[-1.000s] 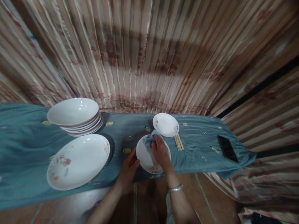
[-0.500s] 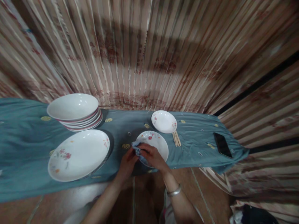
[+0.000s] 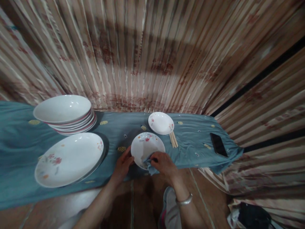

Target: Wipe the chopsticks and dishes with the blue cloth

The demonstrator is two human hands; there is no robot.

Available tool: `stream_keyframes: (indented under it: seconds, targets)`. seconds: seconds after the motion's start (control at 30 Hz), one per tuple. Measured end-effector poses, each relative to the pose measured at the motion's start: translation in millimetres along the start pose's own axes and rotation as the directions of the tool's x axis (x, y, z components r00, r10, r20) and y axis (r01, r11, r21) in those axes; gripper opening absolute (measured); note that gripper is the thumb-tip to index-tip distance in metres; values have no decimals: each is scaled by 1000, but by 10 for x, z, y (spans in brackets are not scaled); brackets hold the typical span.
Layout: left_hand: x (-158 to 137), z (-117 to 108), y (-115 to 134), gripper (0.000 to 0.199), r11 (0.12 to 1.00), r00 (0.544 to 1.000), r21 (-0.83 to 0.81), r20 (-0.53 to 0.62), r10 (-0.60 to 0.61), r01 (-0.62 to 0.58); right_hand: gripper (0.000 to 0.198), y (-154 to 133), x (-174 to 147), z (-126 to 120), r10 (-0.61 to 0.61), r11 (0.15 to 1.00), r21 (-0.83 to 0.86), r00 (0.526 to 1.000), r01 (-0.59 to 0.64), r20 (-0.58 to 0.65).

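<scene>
A round white plate (image 3: 144, 148) with a red flower pattern lies near the table's front edge. My left hand (image 3: 123, 163) grips its left rim, the thumb on the edge and the fingers partly hidden beside it. Bunched in my right hand (image 3: 164, 163) is a light blue cloth (image 3: 152, 169), pressed on the plate's lower right rim and hanging over the edge. Just behind stands a second flowered plate (image 3: 160, 122), with several wooden chopsticks (image 3: 173, 140) sticking out from beneath or behind it.
On the left are stacked oval plates (image 3: 71, 159) and a tall stack of white bowls (image 3: 64, 109) with red rims. A black phone (image 3: 218, 144) lies at the right end of the cloth-covered table (image 3: 190, 143). A pleated curtain (image 3: 133, 57) hangs close behind.
My right hand has moved the cloth from the plate's left side to its lower right rim. My left hand has left the cloth and now holds the left rim. The view has shifted slightly.
</scene>
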State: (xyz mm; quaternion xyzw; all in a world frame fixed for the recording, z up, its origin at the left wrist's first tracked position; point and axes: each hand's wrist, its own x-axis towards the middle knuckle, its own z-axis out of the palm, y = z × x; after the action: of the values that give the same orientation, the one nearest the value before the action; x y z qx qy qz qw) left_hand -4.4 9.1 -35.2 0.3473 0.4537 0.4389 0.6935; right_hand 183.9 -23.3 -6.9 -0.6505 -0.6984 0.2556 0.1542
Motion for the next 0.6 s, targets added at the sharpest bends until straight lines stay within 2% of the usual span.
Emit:
stream_keyframes:
  seconds: [0.13,0.3,0.43,0.6]
  targets:
    - [-1,17,42,75,1000,1000,-2,0,-7,7,19,72,9,65,53,980,-178,983,-85,-177]
    - [13,68,63,74,998,999,-65,32,-17,19,21,167,77,126,49,974,-193,941,-120,-336]
    - [41,128,59,76,991,998,-127,33,-48,52,27,224,158,160,22,970,-212,910,-120,-414]
    - [74,132,72,77,986,995,-147,74,-66,76,32,269,269,207,-5,975,-200,894,-94,-448]
